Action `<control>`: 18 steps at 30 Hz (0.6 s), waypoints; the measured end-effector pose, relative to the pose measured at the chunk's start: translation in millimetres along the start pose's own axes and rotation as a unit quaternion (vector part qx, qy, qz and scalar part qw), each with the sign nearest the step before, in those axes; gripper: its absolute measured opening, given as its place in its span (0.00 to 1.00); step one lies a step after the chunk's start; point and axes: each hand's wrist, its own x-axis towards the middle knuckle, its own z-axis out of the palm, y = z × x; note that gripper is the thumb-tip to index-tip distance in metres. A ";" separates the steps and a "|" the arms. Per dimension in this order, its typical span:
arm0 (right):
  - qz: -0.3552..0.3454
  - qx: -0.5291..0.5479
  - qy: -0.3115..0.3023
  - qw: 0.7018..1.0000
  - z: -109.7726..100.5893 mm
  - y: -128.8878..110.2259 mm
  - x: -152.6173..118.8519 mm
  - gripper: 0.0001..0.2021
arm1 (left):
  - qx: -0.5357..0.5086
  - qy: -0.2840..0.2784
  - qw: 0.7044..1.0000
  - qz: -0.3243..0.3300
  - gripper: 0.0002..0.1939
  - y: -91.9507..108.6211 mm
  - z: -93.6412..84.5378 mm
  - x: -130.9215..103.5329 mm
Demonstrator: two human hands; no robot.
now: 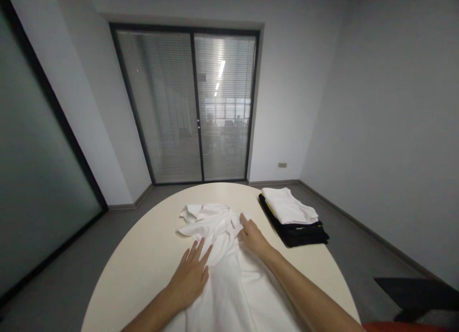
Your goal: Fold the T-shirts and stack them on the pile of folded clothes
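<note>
A crumpled white shirt [224, 270] lies lengthwise on the round cream table [143, 255], its bunched end away from me and its lower part running out of view toward my body. My left hand [191, 277] rests on the shirt's left side, fingers spread and palm down. At the far right of the bunched part, my right hand [253, 236] has its fingers curled, pinching a bit of the white fabric. The thumb side of that hand is partly hidden.
On the table's right side sits a folded stack, a white garment [289, 206] over black clothes [301, 235] with a yellow edge showing. A black flat object [419, 293], perhaps a chair part, is at lower right. Beyond the table stand glass doors [197, 107] with blinds.
</note>
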 end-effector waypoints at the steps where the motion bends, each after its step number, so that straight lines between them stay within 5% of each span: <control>1: -0.025 0.033 0.034 0.999 -1.2 -6.1 10.2 0.34 | 0.008 -0.003 1.000 -0.005 0.33 -0.1 -3.7 -3.8; 5: -0.135 0.152 0.098 0.974 -5.2 -47.2 29.6 0.38 | 0.038 -0.034 0.996 -0.067 0.33 3.7 -21.9 -24.8; 9: -0.231 0.191 -0.101 0.949 -1.9 -78.1 19.2 0.42 | 0.039 -0.029 0.991 -0.124 0.32 17.6 -29.7 -45.7; 11: -0.252 0.143 -0.133 0.948 -4.4 -79.3 13.8 0.38 | 0.007 -0.013 0.993 -0.114 0.37 27.4 -24.2 -51.2; 15: -0.142 -0.035 0.040 0.988 -39.8 -50.1 20.0 0.27 | -0.038 -0.057 0.997 -0.027 0.42 39.4 -3.3 -51.6; 18: 0.023 -0.161 0.194 0.967 -89.7 -4.9 30.8 0.24 | -0.038 -0.034 0.999 0.019 0.36 27.9 3.5 -44.5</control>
